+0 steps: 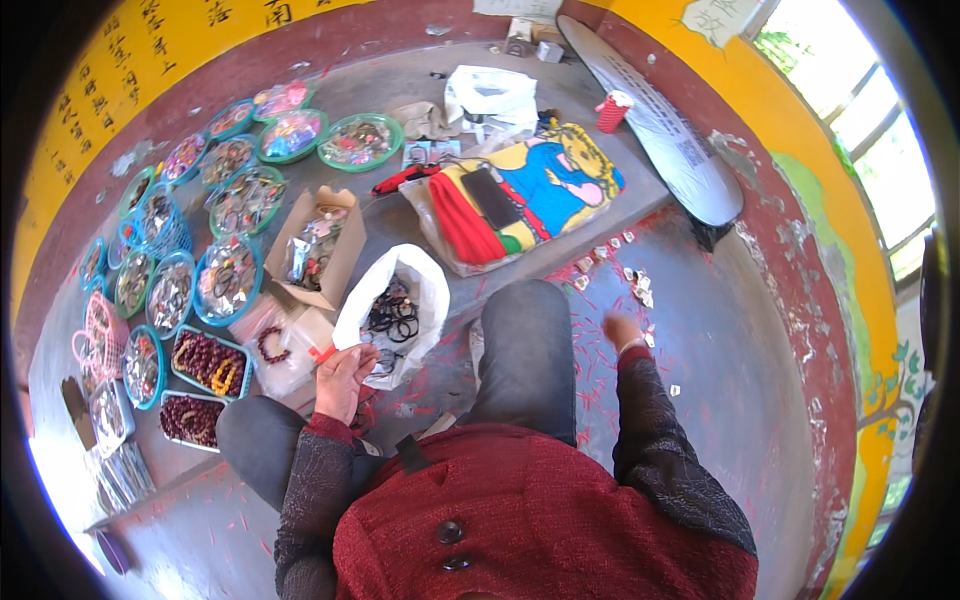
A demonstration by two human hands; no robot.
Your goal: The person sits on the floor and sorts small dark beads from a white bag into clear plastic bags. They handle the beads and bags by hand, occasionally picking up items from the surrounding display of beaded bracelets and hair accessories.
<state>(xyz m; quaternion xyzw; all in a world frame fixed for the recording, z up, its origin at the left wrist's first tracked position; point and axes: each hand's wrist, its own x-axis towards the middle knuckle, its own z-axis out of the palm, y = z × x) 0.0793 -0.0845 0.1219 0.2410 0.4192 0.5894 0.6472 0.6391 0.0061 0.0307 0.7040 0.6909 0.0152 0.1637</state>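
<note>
My left hand [343, 383] is beside the rim of a white plastic bag [432, 292], its fingers pressed together; anything between them is too small to make out. Inside that bag lie black hair ties [393, 315] and other small dark pieces. A red strip [321, 354] shows close to the left fingers, by clear plastic bags [290, 370] and a dark red bead bracelet [273, 344]. Out to the right, my right hand [625, 331] is curled over the floor beside my knee, near small whitish pieces [641, 290]. Whatever it holds is hidden.
Round baskets [229, 280] of small trinkets crowd the left, with trays of beads [211, 363] nearer me. Behind the white bag stands a cardboard box [343, 254] of packets. Ahead lie a colourful folded blanket [560, 185] with a dark phone [491, 197], and a red cup [612, 112].
</note>
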